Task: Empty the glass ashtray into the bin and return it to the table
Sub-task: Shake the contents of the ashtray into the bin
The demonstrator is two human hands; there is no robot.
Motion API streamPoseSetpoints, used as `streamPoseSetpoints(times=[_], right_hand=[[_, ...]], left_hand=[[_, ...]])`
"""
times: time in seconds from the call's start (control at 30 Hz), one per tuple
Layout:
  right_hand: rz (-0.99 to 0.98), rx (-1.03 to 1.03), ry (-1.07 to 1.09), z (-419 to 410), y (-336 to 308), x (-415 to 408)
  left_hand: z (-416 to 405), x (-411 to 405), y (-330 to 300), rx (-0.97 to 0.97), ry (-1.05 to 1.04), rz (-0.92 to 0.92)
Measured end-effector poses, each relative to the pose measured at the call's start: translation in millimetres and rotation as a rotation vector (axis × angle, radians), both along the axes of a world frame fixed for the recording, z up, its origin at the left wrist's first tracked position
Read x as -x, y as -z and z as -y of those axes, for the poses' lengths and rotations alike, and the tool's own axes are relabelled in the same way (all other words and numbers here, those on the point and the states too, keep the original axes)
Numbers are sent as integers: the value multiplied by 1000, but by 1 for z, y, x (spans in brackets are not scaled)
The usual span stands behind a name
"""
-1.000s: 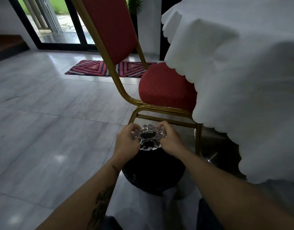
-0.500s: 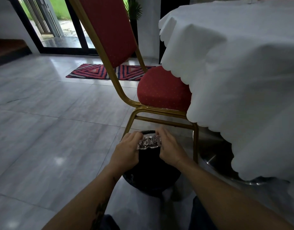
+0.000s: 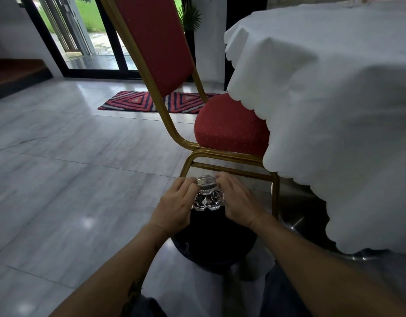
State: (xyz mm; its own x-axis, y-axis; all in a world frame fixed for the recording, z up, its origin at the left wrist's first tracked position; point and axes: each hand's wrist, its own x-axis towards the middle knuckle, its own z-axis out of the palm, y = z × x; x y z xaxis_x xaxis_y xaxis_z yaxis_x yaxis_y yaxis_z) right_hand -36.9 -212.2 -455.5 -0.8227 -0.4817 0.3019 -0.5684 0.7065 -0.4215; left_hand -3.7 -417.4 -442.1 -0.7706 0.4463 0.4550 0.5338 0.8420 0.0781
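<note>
The cut-glass ashtray (image 3: pixel 208 196) hangs over the round black bin (image 3: pixel 214 242) on the floor. It is tipped over away from me, so its faceted underside faces me. My left hand (image 3: pixel 175 205) grips its left side and my right hand (image 3: pixel 238 202) grips its right side. The bin's inside is dark and its contents cannot be made out. The table (image 3: pixel 334 92) stands at the right under a white scalloped cloth that hangs low.
A red padded chair (image 3: pixel 229 131) with a gold frame stands just behind the bin, tucked against the table. A chrome table base (image 3: pixel 295 223) shows under the cloth. Grey tiled floor spreads to the left, with a striped rug (image 3: pixel 138 100) and glass doors beyond.
Both hands have turned the ashtray from facing up to tipped upside down over the bin. The view has risen slightly.
</note>
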Motion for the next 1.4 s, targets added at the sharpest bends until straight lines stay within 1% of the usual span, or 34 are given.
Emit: streamPoseSetpoints(times=[0.3, 0.7, 0.93, 1.17, 1.3, 1.33, 1.4], right_hand=[[24, -12, 9, -4, -13, 12], [-19, 26, -29, -3, -13, 14], [-39, 49, -28, 1, -19, 11], [-25, 63, -47, 0, -29, 3], [-19, 87, -43, 0, -32, 0], [13, 98, -29, -1, -33, -1], [127, 130, 15, -2, -34, -3]], left_hand=[[1, 10, -8, 6, 28, -40], [10, 12, -6, -20, 54, -83], [14, 8, -10, -37, 80, -141], [15, 6, -12, 9, 97, -209], [12, 5, -15, 3, 78, -152], [11, 4, -16, -26, 71, -104], [7, 1, -19, -146, 36, 48]])
